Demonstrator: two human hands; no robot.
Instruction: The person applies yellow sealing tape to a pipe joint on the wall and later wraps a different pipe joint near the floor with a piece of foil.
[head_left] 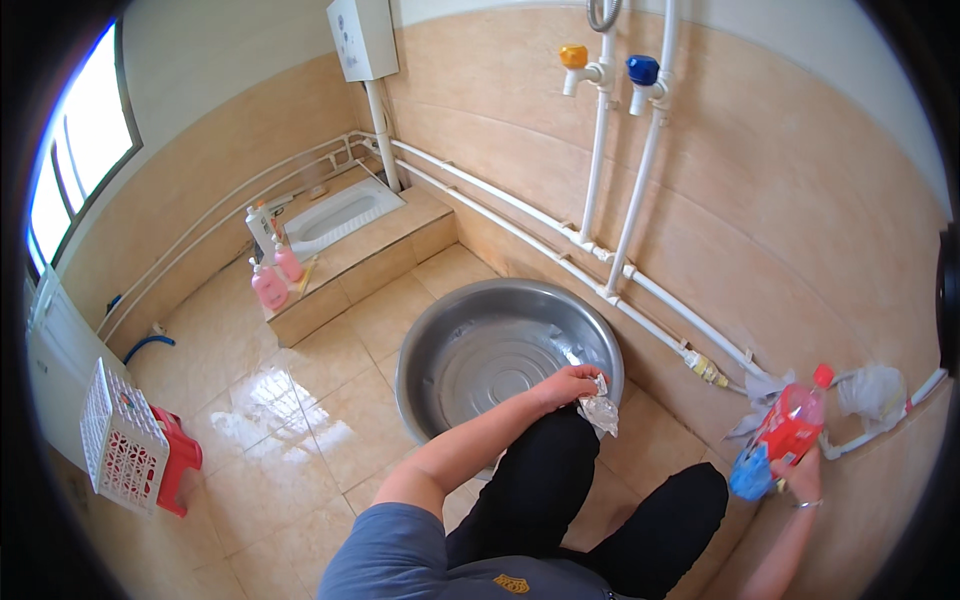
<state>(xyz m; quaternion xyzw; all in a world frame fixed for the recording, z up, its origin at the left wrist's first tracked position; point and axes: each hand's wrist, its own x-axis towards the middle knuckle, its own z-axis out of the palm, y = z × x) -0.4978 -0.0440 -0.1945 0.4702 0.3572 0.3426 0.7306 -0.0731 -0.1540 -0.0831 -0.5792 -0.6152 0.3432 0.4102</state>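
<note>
My left hand point(568, 386) is above my left knee, at the near right rim of a large grey metal basin point(408, 385). Its closed fingers pinch a crumpled, shiny clear plastic wrapper point(600, 414), which hangs beside the knee. Far to the right, my right hand point(802, 478), with a bracelet at the wrist, is closed on the lower side of a plastic bottle point(792, 430). The bottle has a red cap, pinkish contents and a red label, and it leans with its cap up toward the wall. Something blue point(752, 470) shows at its lower end, partly hidden.
White pipes point(520, 210) run low along the wall, with plastic bags point(872, 392) caught on them at right. Orange point(573, 57) and blue taps point(643, 70) stand above. Pink pump bottles point(269, 286) are by a raised squat toilet point(345, 222). At left are a white basket point(122, 440) and red stool point(178, 460).
</note>
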